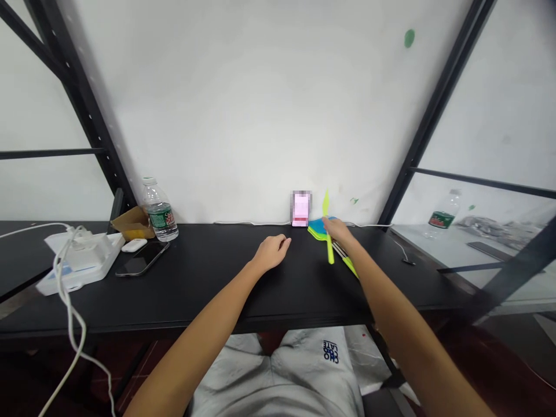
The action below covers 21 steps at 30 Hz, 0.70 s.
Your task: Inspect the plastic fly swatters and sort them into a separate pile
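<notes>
My right hand is closed around a lime-green knife, held nearly upright with its pointed end up, above the black table. Just behind and below that hand lie flat blue and lime-green pieces, partly covered by it; their kind is unclear. Under my right wrist lies a utensil with a lime-green handle and shiny metal shafts, partly hidden by my forearm. My left hand rests on the table to the left, fingers curled in, with nothing visible in them.
A small upright screen, blurred out, leans on the wall. At left stand a water bottle, a cardboard box, a white case, a phone and a white power strip with cables. Black metal posts flank the table.
</notes>
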Each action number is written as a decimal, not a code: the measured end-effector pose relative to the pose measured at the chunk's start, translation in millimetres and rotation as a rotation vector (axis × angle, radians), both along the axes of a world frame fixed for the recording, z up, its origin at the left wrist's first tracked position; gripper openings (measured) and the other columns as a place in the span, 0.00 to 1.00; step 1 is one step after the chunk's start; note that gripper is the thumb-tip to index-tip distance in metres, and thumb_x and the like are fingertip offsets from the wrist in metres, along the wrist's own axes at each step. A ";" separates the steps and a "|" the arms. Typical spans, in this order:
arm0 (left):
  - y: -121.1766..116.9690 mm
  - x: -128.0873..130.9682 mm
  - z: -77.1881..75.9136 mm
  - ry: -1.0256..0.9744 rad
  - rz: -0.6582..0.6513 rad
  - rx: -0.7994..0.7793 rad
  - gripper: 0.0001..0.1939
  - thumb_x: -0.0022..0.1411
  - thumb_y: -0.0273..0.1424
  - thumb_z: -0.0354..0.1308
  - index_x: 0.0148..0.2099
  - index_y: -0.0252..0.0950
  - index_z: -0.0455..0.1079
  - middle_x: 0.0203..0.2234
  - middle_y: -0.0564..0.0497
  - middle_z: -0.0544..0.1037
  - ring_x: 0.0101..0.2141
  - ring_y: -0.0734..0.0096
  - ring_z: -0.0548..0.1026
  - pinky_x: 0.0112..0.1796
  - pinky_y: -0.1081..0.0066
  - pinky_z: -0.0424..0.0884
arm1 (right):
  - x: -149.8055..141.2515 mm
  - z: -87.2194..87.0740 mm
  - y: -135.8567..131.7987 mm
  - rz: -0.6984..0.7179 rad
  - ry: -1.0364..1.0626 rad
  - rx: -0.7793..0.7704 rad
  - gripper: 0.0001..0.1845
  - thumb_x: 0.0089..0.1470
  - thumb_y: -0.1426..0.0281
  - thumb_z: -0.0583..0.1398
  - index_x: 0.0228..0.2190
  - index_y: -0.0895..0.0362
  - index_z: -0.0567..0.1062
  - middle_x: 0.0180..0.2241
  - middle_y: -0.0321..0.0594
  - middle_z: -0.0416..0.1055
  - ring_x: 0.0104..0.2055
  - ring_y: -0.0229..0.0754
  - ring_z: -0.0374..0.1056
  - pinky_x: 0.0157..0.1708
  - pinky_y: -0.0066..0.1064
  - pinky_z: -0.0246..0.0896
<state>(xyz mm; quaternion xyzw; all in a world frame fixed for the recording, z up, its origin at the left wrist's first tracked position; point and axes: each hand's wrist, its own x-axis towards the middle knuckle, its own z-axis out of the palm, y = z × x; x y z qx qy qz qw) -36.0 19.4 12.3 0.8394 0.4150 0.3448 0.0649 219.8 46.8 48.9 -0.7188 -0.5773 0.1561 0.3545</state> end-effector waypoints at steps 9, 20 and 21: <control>2.3 -2.0 -2.8 0.058 0.007 -0.042 0.21 0.68 0.43 0.42 0.30 0.37 0.68 0.23 0.50 0.73 0.25 0.70 0.69 0.28 0.71 0.56 | 67.5 15.2 11.1 -0.008 -0.748 -0.340 0.26 0.57 0.54 0.54 0.41 0.64 0.76 0.41 0.58 0.73 0.45 0.54 0.70 0.39 0.34 0.62; 4.2 -3.0 -6.2 0.081 0.003 -0.069 0.20 0.68 0.42 0.43 0.32 0.37 0.70 0.25 0.49 0.75 0.26 0.69 0.70 0.29 0.72 0.58 | 62.1 -7.7 1.9 -0.045 -0.771 -0.351 0.28 0.60 0.52 0.50 0.46 0.61 0.75 0.49 0.57 0.70 0.51 0.54 0.67 0.47 0.41 0.60; 4.3 -3.0 -6.3 0.084 0.003 -0.067 0.20 0.68 0.42 0.43 0.32 0.37 0.70 0.25 0.49 0.74 0.27 0.69 0.70 0.29 0.71 0.58 | 61.0 -7.2 0.5 -0.057 -0.770 -0.334 0.29 0.60 0.52 0.49 0.46 0.61 0.75 0.49 0.57 0.70 0.51 0.55 0.67 0.47 0.42 0.60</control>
